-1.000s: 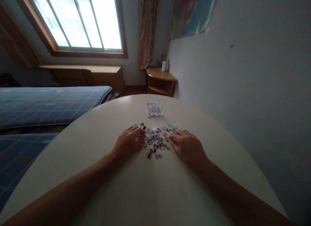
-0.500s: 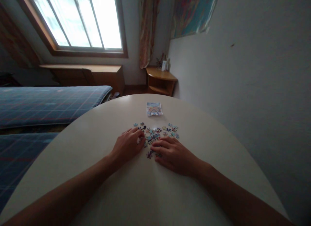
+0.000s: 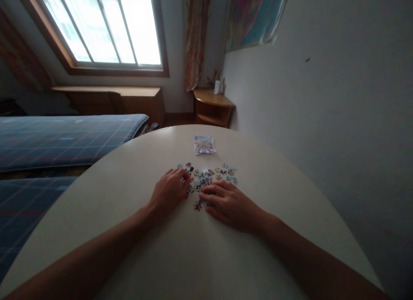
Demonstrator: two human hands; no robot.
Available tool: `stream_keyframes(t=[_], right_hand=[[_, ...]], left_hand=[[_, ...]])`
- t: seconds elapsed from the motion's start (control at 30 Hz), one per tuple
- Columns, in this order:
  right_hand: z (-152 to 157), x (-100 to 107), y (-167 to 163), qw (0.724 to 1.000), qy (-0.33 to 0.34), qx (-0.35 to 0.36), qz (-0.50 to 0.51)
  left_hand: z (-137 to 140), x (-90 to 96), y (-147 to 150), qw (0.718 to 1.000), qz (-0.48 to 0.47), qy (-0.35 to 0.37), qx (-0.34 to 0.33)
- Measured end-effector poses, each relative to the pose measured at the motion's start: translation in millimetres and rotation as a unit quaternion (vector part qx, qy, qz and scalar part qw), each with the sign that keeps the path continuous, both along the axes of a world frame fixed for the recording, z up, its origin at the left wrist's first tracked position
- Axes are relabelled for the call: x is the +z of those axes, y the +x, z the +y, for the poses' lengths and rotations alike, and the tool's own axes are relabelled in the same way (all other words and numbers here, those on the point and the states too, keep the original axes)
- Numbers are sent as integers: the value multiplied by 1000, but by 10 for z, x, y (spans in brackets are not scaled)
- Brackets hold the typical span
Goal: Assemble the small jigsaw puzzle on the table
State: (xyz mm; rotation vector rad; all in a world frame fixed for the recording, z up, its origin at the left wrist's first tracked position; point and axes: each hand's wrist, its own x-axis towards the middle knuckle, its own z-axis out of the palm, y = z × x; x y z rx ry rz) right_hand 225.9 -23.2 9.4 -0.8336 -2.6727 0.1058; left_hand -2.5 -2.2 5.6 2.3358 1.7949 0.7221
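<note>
Loose jigsaw puzzle pieces (image 3: 202,177) lie in a scattered cluster on the white round table (image 3: 135,162). At the cluster's left edge is my left hand (image 3: 170,189), its fingers curled and the thumb drawn in toward the index finger. Whatever sits between those fingertips is hidden. My right hand (image 3: 230,205) rests palm down with fingers stretched out and slightly apart, covering some pieces on the near right side. One dark piece (image 3: 198,205) lies just left of its fingertips.
A small printed picture sheet (image 3: 204,145) lies beyond the pieces. To the left stands a bed with a blue plaid mattress (image 3: 64,138). A wooden corner shelf (image 3: 214,98) and a desk (image 3: 129,91) are behind the table, and a wall (image 3: 322,119) runs along the right.
My left thumb has drawn in closer to the index finger, and the left hand has shifted slightly left, uncovering a few pieces. The right hand has stayed nearly still.
</note>
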Motion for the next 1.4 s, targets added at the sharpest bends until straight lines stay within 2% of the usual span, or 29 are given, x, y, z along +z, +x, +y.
stream_keyframes(t=[0.1, 0.23, 0.4, 0.63, 1.03, 1.4], right_hand=[[1, 5, -1, 1000, -6, 3, 6], [-4, 22, -8, 1000, -9, 3, 2], [4, 10, -11, 1000, -10, 6, 8], [4, 11, -7, 1000, -10, 6, 17], [5, 6, -11, 1000, -8, 4, 20], [6, 6, -11, 1000, -10, 6, 22]], left_hand=[[26, 12, -28, 1000, -11, 14, 14], [37, 122, -68, 999, 11, 31, 13], [-6, 265, -101, 994, 105, 20, 3], [-86, 303, -76, 980, 200, 18, -8], [-146, 312, -104, 987, 156, -23, -31], [-136, 364, -151, 984, 164, -72, -28]])
